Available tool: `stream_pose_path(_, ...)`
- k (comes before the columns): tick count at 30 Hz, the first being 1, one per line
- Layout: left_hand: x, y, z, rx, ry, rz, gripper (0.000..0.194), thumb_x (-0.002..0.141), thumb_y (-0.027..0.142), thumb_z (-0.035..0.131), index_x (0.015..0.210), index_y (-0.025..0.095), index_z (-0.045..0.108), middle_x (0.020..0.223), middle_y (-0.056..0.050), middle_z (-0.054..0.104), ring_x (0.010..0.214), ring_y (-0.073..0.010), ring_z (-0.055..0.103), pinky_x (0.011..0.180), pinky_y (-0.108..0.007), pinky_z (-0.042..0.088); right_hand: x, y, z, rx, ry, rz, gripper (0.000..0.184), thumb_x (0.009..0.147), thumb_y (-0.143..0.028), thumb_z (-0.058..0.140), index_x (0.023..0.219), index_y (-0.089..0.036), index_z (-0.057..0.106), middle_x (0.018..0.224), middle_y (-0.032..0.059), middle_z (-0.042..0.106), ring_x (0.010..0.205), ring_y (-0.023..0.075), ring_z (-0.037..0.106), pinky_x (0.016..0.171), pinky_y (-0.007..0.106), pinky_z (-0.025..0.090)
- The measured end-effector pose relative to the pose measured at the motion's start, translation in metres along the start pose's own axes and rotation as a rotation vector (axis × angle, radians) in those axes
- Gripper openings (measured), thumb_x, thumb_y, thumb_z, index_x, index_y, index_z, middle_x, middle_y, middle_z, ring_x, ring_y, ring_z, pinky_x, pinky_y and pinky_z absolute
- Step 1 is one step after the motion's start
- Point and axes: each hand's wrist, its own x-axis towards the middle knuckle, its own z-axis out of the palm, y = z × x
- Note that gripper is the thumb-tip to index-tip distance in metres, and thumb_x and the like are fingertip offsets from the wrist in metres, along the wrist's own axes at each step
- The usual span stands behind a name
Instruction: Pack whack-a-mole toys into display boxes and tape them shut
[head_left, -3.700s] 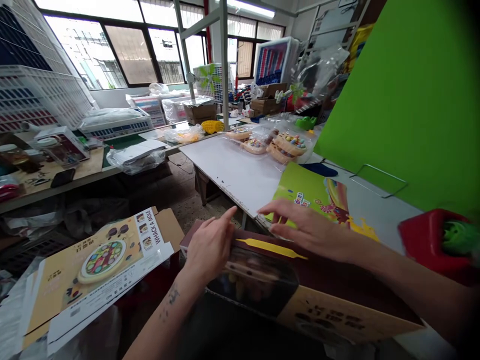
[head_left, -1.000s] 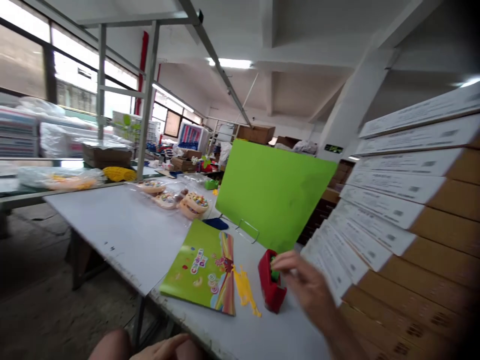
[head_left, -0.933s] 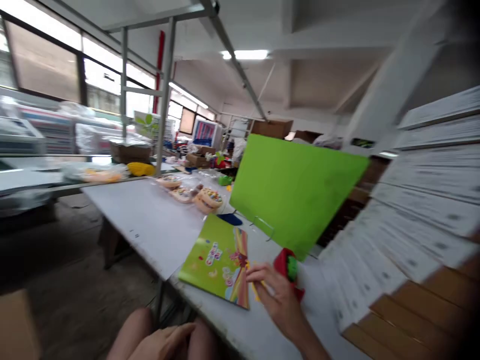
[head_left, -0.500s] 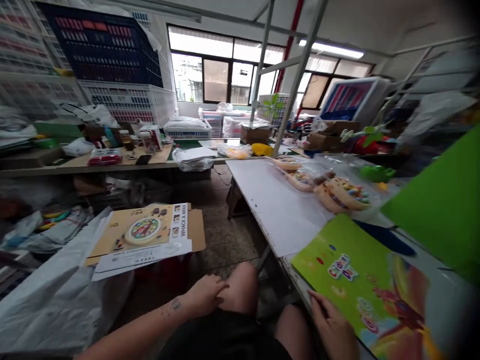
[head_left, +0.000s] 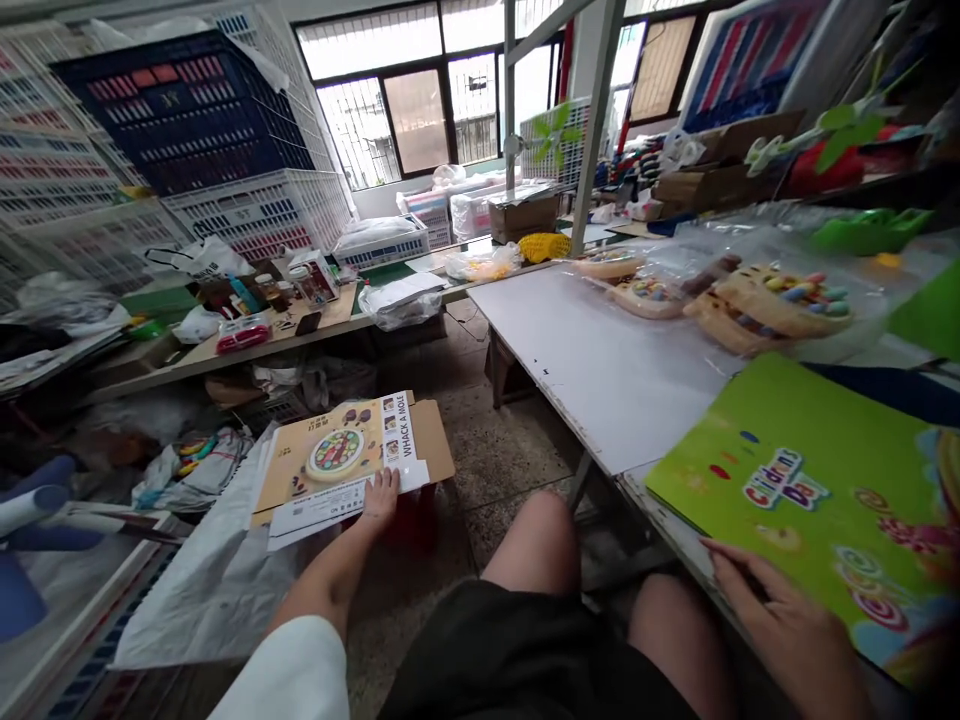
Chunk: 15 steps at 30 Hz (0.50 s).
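Note:
My left hand reaches out and rests on the white flap of a flattened cardboard box printed "WHACK A MOLE". Its fingers are spread on the flap, not visibly closed round it. My right hand lies at the near edge of the table, with its fingers stretched out. Its fingertips are beside the edge of a green printed sheet or bag reading "Children's Day"; whether they touch it I cannot tell. The underside of the right hand is hidden.
Plastic-wrapped wooden toys with colourful pieces sit on the table to the right. A white sack lies below the cardboard at left. Stacked crates stand at the back left. A metal post rises behind the table.
My left hand has moved from my lap, forward and left, onto the printed cardboard. The view has shifted and tilted. My right hand remains by the table edge.

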Motion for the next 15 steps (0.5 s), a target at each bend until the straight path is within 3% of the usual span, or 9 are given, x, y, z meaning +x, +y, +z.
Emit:
stream_pose_path(3, 0.001, -0.005, 0.006, 0.008, 0.032, 0.022, 0.047, 0.096, 0.038, 0.066, 0.137, 0.021, 0.056, 0.145, -0.012, 0.055, 0.127, -0.0315, 0.057, 0.104, -0.058, 0.050, -0.002, 0.000, 0.000, -0.043, -0.037, 0.060, 0.051, 0.065, -0.062, 0.055, 0.092, -0.026, 0.080, 0.095, 0.0083, 0.079, 0.072, 0.0291, 0.071, 0.067, 0.038, 0.054)
stream_pose_path(7, 0.005, -0.014, -0.001, -0.006, 0.045, 0.040, 0.045, 0.096, 0.038, 0.066, 0.136, 0.020, 0.057, 0.142, -0.012, 0.057, 0.124, -0.0304, 0.059, 0.102, -0.056, 0.052, -0.003, 0.001, 0.000, -0.102, -0.070, 0.124, 0.056, 0.069, -0.063, 0.053, 0.102, -0.027, 0.080, 0.098, 0.0080, 0.078, 0.070, 0.0269, 0.067, 0.067, 0.037, 0.053)
stream_pose_path(10, 0.010, -0.025, -0.015, -0.030, 0.042, 0.040, 0.045, 0.096, 0.038, 0.066, 0.136, 0.020, 0.057, 0.141, -0.012, 0.057, 0.121, -0.0296, 0.061, 0.099, -0.054, 0.054, -0.002, 0.002, 0.000, -0.085, -0.092, 0.110, 0.055, 0.067, -0.063, 0.054, 0.100, -0.028, 0.080, 0.099, 0.0085, 0.078, 0.071, 0.0273, 0.068, 0.067, 0.038, 0.052)
stream_pose_path(15, 0.026, -0.056, -0.056, -0.069, 0.040, -0.007, 0.042, 0.096, 0.038, 0.066, 0.133, 0.019, 0.058, 0.134, -0.011, 0.061, 0.113, -0.0270, 0.064, 0.094, -0.050, 0.057, 0.000, -0.002, -0.001, -0.023, 0.003, 0.023, 0.042, 0.064, -0.059, 0.057, 0.084, -0.030, 0.079, 0.089, 0.0106, 0.078, 0.072, 0.0300, 0.068, 0.057, 0.038, 0.045)
